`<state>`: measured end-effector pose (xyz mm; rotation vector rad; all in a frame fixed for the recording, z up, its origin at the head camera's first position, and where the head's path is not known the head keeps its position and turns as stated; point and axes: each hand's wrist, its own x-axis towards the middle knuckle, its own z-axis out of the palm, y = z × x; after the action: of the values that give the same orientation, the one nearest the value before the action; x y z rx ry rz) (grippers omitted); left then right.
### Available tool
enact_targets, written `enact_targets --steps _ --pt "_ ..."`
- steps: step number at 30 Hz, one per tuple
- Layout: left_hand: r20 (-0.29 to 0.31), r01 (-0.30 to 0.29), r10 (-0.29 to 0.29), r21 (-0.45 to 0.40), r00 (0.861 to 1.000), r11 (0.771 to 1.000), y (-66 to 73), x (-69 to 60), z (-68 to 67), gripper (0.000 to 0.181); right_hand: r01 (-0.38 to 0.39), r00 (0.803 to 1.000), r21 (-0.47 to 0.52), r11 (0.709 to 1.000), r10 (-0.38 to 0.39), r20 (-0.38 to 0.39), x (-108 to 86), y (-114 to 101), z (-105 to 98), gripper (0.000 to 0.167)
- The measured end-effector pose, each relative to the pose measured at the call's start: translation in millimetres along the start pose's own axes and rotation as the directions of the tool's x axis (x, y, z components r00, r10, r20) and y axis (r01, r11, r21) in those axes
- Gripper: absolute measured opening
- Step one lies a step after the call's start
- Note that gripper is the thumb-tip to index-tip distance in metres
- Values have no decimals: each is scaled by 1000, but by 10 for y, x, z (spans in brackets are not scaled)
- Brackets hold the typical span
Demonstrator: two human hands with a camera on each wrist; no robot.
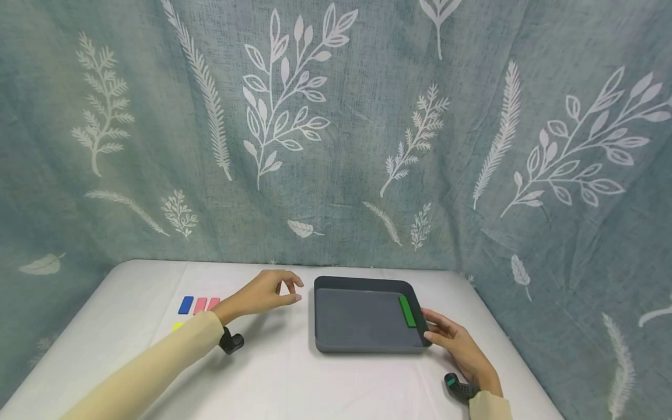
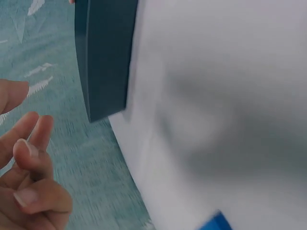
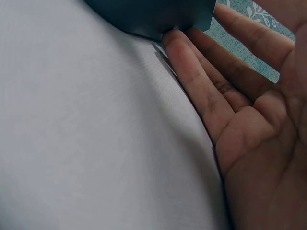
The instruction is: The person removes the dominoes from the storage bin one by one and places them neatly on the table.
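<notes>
A dark grey tray (image 1: pixel 362 318) sits on the white table, with a green block (image 1: pixel 406 311) lying against its right side. At its right edge, my right hand (image 1: pixel 457 344) holds the tray, thumb at the rim; the right wrist view shows fingers (image 3: pixel 192 72) against the outer wall. Left of the tray, my left hand (image 1: pixel 262 294) hovers with loosely bent fingers and nothing between them. In the left wrist view the tray's outer wall (image 2: pixel 108 57) stands apart from that hand. Near the left forearm lie a blue block (image 1: pixel 185 305) and two pink blocks (image 1: pixel 200 305).
A yellow piece (image 1: pixel 178 326) shows partly behind the left sleeve. The white table (image 1: pixel 315 385) ends at a green-blue curtain (image 1: pixel 336 221) with white leaf prints. Each wrist carries a black camera.
</notes>
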<state>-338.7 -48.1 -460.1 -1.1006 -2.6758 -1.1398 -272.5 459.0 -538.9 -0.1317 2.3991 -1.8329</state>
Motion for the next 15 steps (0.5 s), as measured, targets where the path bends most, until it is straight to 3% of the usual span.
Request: enact_targets --steps 10,15 --pt "54 -75 77 -39 996 996 231 342 194 25 9 1000 -5 1000 -9 12 3 -6 -34 65" --pt "83 -70 77 -77 994 995 322 488 306 26 8 1000 13 1000 -9 13 -3 14 -16 63"
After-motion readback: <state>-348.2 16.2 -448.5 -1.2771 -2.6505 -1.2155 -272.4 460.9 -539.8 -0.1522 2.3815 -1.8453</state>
